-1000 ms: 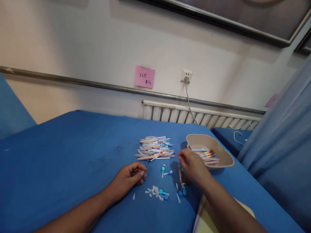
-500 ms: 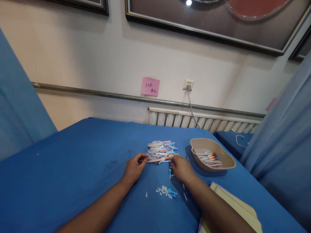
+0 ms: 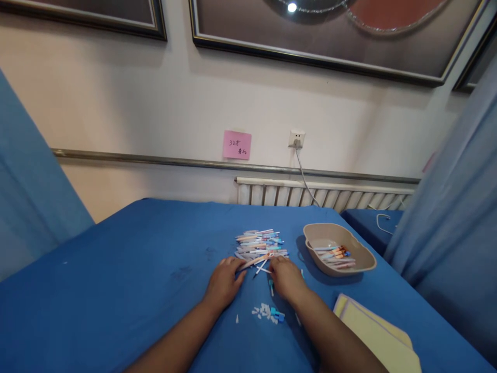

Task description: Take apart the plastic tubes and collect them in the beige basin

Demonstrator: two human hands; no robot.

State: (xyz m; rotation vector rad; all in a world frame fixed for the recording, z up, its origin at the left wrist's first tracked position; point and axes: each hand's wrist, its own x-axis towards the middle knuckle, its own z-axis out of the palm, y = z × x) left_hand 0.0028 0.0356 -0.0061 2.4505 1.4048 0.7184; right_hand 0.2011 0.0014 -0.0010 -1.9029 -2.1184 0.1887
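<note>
A pile of slim pens [image 3: 259, 241], pale, orange and blue-tipped, lies crosswise on the blue cloth. At its near left edge, my left hand [image 3: 224, 284] has thumb and fingers around the end of an orange pen [image 3: 252, 262]. My right hand [image 3: 286, 277] is at the near right edge, fingers curled down beside the pen ends; what they pinch is hidden. Between the hands, a dark-tipped white stick [image 3: 260, 269] crosses another white one. Small white tips [image 3: 264, 311] and blue caps [image 3: 278, 314] lie closer to me.
To the right stands a beige basin [image 3: 359, 248] with several pens inside. Yellow sheets [image 3: 378, 331] lie beside my right forearm. A radiator [image 3: 287, 192] and a wall socket [image 3: 296, 139] are behind the table; blue curtains [image 3: 446, 197] hang at both sides.
Both hands have come slightly nearer to me. The orange pen has slid out from the pile's near edge and tilted, and the white sticks now splay between my hands.
</note>
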